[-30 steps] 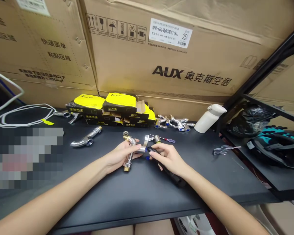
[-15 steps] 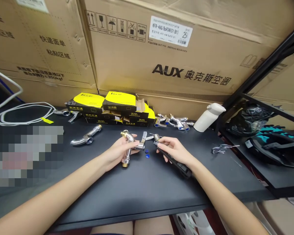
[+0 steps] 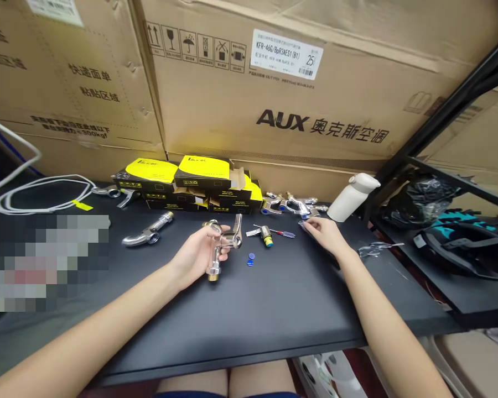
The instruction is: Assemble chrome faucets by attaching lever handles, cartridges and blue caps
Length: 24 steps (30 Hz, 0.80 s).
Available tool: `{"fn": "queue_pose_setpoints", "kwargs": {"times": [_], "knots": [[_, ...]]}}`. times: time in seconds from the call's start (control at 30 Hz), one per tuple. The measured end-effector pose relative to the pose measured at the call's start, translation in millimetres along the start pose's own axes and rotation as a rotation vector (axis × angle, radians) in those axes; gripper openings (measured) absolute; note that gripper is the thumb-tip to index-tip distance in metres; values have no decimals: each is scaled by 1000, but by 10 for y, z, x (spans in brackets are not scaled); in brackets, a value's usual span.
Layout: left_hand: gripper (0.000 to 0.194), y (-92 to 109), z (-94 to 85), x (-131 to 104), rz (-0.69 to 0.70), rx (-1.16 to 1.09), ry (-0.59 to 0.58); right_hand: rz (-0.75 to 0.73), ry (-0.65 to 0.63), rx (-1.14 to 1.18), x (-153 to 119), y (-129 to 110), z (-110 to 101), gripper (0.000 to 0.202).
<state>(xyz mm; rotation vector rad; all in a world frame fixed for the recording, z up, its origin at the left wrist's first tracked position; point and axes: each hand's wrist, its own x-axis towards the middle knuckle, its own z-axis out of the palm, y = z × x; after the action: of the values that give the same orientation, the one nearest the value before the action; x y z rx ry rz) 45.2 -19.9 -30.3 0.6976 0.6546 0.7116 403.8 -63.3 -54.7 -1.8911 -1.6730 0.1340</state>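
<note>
My left hand (image 3: 197, 251) is closed around a chrome faucet (image 3: 216, 261) with brass threaded ends, its lever raised on the right side. Over the table to the right, my right hand (image 3: 326, 236) is closed on a dark hand tool; just a greyish tip (image 3: 302, 224) shows past the fingers, and the body is mostly hidden. Between the hands lie two small blue round caps (image 3: 251, 259). Behind them rests a small chrome fitting (image 3: 266, 235) with a yellow and blue end, beside a thin screwdriver (image 3: 286, 234) with a red and blue handle.
Yellow and black faucet boxes (image 3: 203, 172) are stacked at the back. Another chrome faucet (image 3: 151, 232) lies left, and several chrome parts (image 3: 292, 204) sit behind. A white bottle (image 3: 352, 198) stands back right, near clear plastic wrapping (image 3: 375, 250). A coiled white cable (image 3: 41, 193) lies left.
My right hand has moved right and away from the faucet with the dark tool, uncovering the chrome fitting and screwdriver. My left hand has turned the faucet slightly.
</note>
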Motion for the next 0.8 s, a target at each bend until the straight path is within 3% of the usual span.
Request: {"fn": "queue_pose_setpoints", "kwargs": {"times": [0.07,0.17,0.33,0.43,0.8], "knots": [[17,15,19,-12,15,-28,0,-26,62,-23,-28,-117,11,31],[14,29,1,-7,34,-35,-21,-134,82,0,-153,-489,102,32],[14,38,-44,25,75,-20,-14,-572,-300,111,-445,-1078,409,19],[17,26,-33,35,88,5,-3,-668,-342,75,-504,-1143,518,23],[21,-41,0,22,119,140,-33,-666,-302,-55,-472,-1130,604,24]]}}
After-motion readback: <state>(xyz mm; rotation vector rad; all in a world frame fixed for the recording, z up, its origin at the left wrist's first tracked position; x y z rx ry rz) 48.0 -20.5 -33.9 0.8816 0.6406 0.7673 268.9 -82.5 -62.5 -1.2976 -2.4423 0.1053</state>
